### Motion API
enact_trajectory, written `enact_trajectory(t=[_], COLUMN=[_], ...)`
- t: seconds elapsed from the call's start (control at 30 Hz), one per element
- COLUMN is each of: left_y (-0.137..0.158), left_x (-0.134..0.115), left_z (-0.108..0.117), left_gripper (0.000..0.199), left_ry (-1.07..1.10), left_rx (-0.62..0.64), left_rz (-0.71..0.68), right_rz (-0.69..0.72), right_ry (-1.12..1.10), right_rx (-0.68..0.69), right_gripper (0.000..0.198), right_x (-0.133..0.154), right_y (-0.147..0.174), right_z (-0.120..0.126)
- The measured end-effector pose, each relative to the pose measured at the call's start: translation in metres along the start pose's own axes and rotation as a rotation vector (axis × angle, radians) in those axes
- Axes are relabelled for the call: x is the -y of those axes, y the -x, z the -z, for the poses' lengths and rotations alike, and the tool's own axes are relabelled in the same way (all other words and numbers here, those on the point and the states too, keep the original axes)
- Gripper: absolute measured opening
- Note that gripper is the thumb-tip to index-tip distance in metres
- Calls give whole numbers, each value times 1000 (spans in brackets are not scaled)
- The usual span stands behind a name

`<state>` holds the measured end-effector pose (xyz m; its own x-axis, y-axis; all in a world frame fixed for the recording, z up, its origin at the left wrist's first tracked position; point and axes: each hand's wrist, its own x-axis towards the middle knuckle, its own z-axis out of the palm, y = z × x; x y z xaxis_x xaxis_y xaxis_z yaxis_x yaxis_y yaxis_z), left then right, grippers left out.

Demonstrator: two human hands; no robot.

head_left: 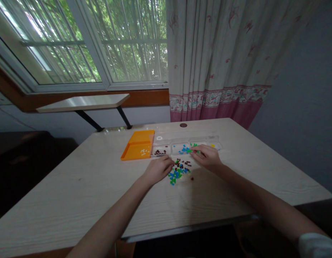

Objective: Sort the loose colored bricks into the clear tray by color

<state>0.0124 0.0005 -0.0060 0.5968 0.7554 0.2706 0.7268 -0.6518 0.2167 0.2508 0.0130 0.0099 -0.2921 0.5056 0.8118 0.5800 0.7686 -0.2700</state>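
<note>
On the surface (74,186), a pile of small coloured pieces (179,171) lies between both hands. The left hand (158,168) rests at its 9 o'clock, fingers curled narrow, holding nothing visible. The right hand (207,156) at 1 o'clock pinches a green piece (189,151) over the clear tray (182,145).

orange tray (138,147), blue, green, brown pieces (179,171), pink-bordered floral curtain (217,64)

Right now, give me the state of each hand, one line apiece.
Left hand: curled, fingertips at the edge of the loose bead pile; any grip cannot be told.
Right hand: pinching a small green piece over the clear compartment tray.
</note>
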Motion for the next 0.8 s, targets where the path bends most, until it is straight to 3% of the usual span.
enact_trajectory(t=[0.37, 0.8], left_y=[-1, 2], left_x=[2, 3], left_z=[2, 4], left_gripper=[17, 18], left_ry=[-57, -7], left_rx=[1, -14], left_rz=[62, 57], right_rz=[26, -583], right_ry=[5, 401], right_rx=[-22, 254], right_gripper=[13, 21], right_x=[-2, -63], right_y=[-1, -2], right_z=[0, 20])
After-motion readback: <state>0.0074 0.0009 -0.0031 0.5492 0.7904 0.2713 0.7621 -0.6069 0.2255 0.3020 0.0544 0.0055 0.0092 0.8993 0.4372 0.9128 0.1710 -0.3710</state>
